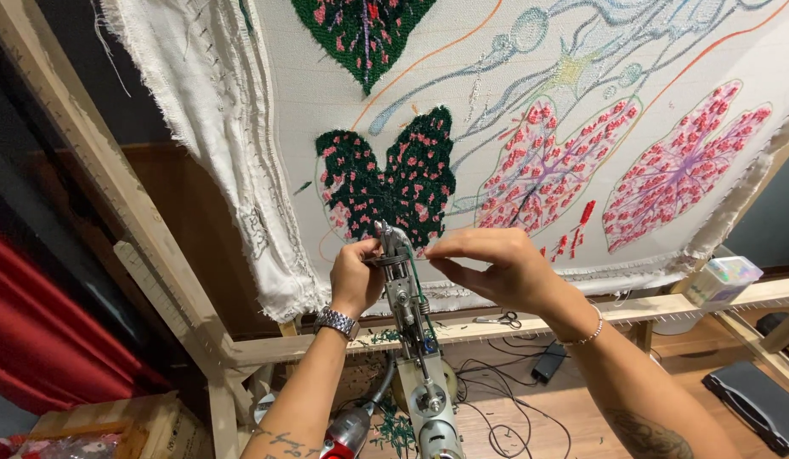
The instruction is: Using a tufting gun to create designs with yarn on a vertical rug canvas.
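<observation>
A metal tufting gun point(416, 340) stands upright in front of me, its needle tip near the stretched white cloth point(496, 110). My left hand point(354, 276), with a metal watch at the wrist, grips the gun's upper part just below the tip. My right hand point(496, 263) pinches thin green yarn point(414, 276) at the needle end, fingers closed together. The cloth shows tufted leaf shapes: a dark green one with pink spots point(386, 183) right behind the gun, and pink outlined ones point(547, 166) to the right.
The cloth hangs on a wooden frame point(139, 229) with nail strips. Scissors point(503, 320) lie on the lower bar. A plastic box point(722, 280) sits at the right end. Cables and a power adapter point(547, 363) lie on the floor. A red curtain point(46, 340) hangs at left.
</observation>
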